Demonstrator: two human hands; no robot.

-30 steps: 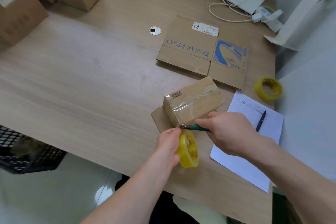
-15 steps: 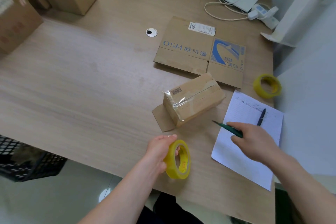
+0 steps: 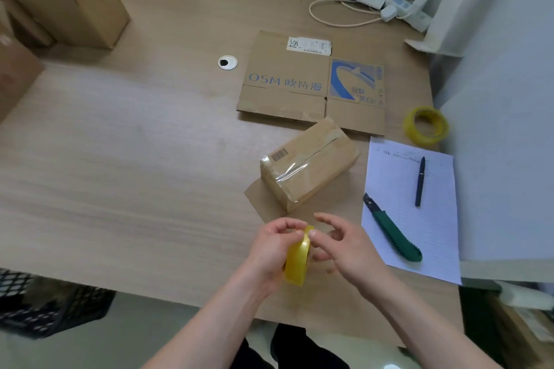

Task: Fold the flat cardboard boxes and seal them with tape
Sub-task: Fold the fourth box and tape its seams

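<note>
Left hand [image 3: 271, 252] grip curled around tape roll [image 3: 296, 260], right hand [image 3: 341, 246] fingertips pinching its top edge

Both my forearms bare, no sleeves in view. No rings, watch or gloves on my left hand [image 3: 271, 252] or right hand [image 3: 347, 249]. Dark trousers below.

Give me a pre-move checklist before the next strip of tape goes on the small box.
1. Tape roll held by left hand: ok.
2. Right hand at roll's top edge, tape end found: cannot tell.
3. Small box within reach, top seam taped: ok.
4. Near end flap closed: not ok, lies flat on table.
5. Cutter parked on paper, blade retracted: cannot tell.
</note>
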